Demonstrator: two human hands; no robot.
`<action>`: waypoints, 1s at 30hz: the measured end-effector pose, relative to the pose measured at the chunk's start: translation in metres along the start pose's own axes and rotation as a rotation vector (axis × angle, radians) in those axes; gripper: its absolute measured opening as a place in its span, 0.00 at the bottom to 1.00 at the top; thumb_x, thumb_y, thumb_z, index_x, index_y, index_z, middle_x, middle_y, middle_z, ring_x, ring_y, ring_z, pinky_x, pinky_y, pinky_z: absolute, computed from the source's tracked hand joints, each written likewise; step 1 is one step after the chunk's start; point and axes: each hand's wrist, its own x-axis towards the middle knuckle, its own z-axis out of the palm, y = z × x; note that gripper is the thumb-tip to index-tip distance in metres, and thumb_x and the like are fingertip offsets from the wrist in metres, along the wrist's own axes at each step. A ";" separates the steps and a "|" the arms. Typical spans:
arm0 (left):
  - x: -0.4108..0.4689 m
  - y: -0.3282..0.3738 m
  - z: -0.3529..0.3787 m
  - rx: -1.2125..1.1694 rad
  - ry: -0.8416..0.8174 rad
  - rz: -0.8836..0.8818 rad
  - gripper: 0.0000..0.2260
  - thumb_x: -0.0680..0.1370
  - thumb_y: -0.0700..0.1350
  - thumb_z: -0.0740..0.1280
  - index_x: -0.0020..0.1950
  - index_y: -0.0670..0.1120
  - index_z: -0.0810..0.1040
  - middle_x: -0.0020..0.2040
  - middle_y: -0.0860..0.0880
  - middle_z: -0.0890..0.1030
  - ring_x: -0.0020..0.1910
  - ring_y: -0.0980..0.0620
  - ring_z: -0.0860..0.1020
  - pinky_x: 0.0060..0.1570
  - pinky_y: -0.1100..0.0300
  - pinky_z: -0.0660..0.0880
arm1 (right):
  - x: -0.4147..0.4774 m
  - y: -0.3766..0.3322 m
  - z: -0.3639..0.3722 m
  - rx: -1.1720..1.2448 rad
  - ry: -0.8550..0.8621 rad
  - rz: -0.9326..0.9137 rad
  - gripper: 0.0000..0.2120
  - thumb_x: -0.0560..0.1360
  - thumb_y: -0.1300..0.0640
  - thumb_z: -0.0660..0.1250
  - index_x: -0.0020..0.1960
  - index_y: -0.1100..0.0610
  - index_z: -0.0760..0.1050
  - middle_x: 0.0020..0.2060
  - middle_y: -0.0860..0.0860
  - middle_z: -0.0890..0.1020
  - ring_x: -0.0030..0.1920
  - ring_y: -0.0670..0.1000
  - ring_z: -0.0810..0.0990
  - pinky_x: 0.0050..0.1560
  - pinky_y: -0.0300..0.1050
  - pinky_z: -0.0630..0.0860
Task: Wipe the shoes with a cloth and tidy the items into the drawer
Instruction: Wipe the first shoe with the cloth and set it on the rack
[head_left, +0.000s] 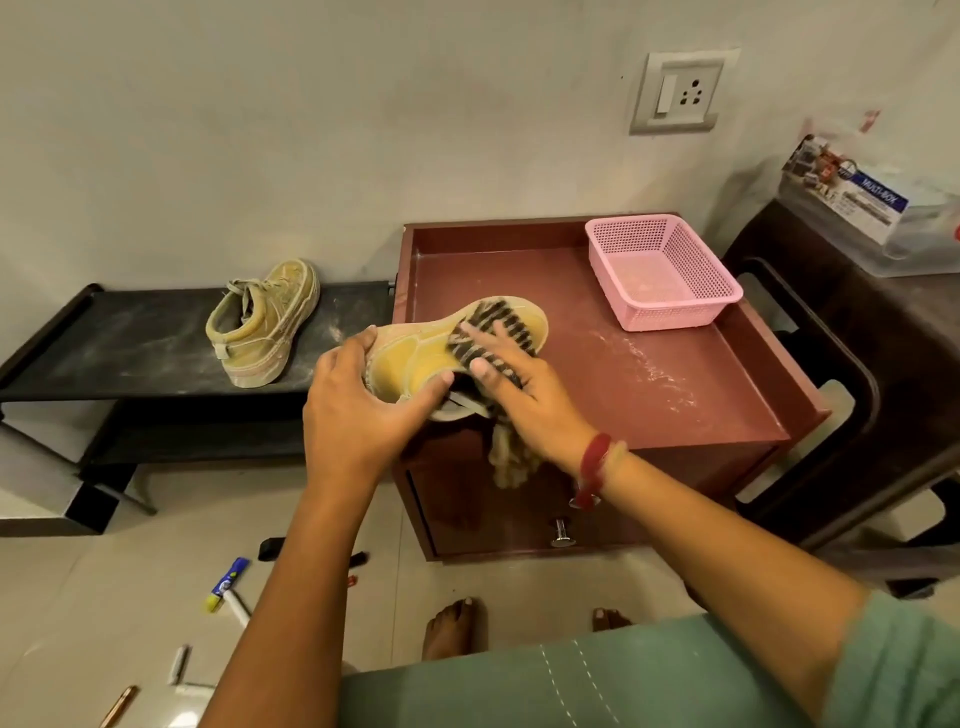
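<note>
My left hand (358, 410) grips the heel end of a tan shoe (415, 358), held tilted above the front left corner of the reddish-brown cabinet top (675, 379). My right hand (519, 384) presses a dark and pale striped cloth (493, 327) against the shoe's side near the toe. The cloth's loose end hangs below my wrist. A second tan shoe (265, 322) stands on the low black rack (130, 343) to the left. The cabinet's drawer (519, 519), with a metal knob (562, 532), is shut.
A pink mesh basket (660, 275) sits at the cabinet top's back right. White dust streaks lie on the top. A dark plastic stool (857, 338) with a box stands to the right. Pens, a glue stick (228, 582) and small items lie on the floor. My bare feet are below.
</note>
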 end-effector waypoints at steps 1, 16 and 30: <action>0.001 -0.001 0.000 -0.002 -0.006 0.006 0.44 0.61 0.72 0.64 0.69 0.47 0.71 0.64 0.46 0.75 0.63 0.49 0.73 0.60 0.51 0.73 | -0.006 -0.001 0.004 0.013 -0.063 -0.062 0.18 0.78 0.56 0.61 0.68 0.52 0.68 0.68 0.48 0.70 0.73 0.45 0.57 0.74 0.44 0.55; 0.002 -0.001 0.000 -0.002 -0.015 0.002 0.44 0.60 0.72 0.67 0.69 0.48 0.71 0.64 0.48 0.74 0.63 0.50 0.72 0.60 0.51 0.72 | 0.017 0.026 -0.023 -0.203 0.162 0.086 0.20 0.78 0.56 0.63 0.69 0.54 0.68 0.67 0.52 0.72 0.70 0.50 0.66 0.71 0.49 0.62; 0.001 -0.003 0.002 0.007 -0.002 0.102 0.42 0.61 0.72 0.67 0.67 0.47 0.72 0.62 0.49 0.74 0.60 0.52 0.73 0.52 0.59 0.72 | 0.022 0.016 -0.011 -0.411 0.075 0.030 0.29 0.71 0.33 0.55 0.68 0.44 0.69 0.73 0.44 0.61 0.74 0.49 0.55 0.72 0.64 0.46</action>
